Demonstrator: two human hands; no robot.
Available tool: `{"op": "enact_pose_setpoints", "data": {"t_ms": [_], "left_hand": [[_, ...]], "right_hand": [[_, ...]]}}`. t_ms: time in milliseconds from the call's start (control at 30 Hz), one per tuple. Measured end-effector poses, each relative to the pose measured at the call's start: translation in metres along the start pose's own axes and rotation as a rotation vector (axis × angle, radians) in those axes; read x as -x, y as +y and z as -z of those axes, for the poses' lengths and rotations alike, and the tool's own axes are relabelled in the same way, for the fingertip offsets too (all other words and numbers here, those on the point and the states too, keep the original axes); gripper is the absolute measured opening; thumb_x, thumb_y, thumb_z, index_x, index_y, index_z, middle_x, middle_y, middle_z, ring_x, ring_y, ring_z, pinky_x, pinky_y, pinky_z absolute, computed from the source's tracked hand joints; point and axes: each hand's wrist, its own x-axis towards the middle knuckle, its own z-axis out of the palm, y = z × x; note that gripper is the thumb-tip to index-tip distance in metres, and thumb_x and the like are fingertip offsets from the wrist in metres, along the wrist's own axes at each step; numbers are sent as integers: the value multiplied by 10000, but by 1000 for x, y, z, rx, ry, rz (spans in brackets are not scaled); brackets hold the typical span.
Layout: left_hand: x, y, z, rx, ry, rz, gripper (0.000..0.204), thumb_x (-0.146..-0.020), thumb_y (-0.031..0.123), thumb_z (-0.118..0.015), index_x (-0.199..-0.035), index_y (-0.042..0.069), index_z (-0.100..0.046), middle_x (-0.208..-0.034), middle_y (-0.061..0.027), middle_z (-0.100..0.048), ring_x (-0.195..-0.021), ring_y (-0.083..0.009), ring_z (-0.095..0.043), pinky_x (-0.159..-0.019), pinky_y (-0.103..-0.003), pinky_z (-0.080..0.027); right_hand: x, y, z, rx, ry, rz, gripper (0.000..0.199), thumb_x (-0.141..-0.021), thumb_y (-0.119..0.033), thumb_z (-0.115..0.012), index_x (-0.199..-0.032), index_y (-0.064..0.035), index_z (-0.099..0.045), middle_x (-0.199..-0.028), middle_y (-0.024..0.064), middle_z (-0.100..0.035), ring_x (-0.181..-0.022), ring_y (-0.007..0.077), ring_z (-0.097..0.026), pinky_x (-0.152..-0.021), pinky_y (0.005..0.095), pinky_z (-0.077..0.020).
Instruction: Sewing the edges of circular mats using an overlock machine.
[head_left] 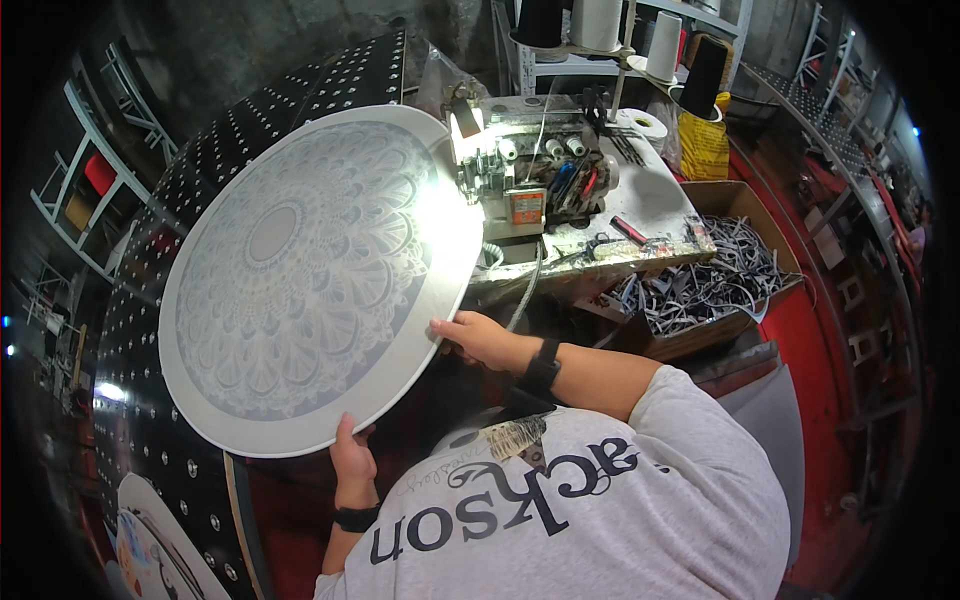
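Note:
A large round mat fills the left middle, white-rimmed with a grey lace-like medallion pattern. Its right edge lies against an overlock sewing machine, whose lamp glares on the mat's surface. My left hand grips the near edge of the mat, thumb on top. Farther along the rim to the right, my right hand pinches the edge, its thumb above and the other fingers partly hidden below. The machine's needle area is washed out by the light.
A black table dotted with silver studs extends left, carrying another printed mat. Thread cones stand above the machine's white worktop. A carton of fabric trimmings sits to the right, beside a red floor.

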Motion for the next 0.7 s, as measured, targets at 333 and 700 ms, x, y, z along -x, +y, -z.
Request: {"op": "enact_pose_setpoints", "data": {"t_ms": [333, 700], "left_hand": [[-7, -5, -32, -39, -114, 2, 278, -800, 171, -493, -993, -29, -491, -920, -101, -551, -753, -182, -550, -634, -271, -449], [-19, -7, -68, -141, -234, -8, 272, -822, 188, -465, -981, -29, -506, -900, -101, -563, -769, -176, -556, -667, -263, -440]], "right_hand": [[-16, -12, 7, -104, 172, 2, 263, -833, -347, -440, -820, -88, -485, -562, 3, -415, -404, 88, -353, -356, 212, -282], [-31, -19, 20, -105, 216, 60, 239, -825, -319, -444, -822, -84, -490, -608, 16, -448, -429, 92, -374, -375, 216, -295]]}}
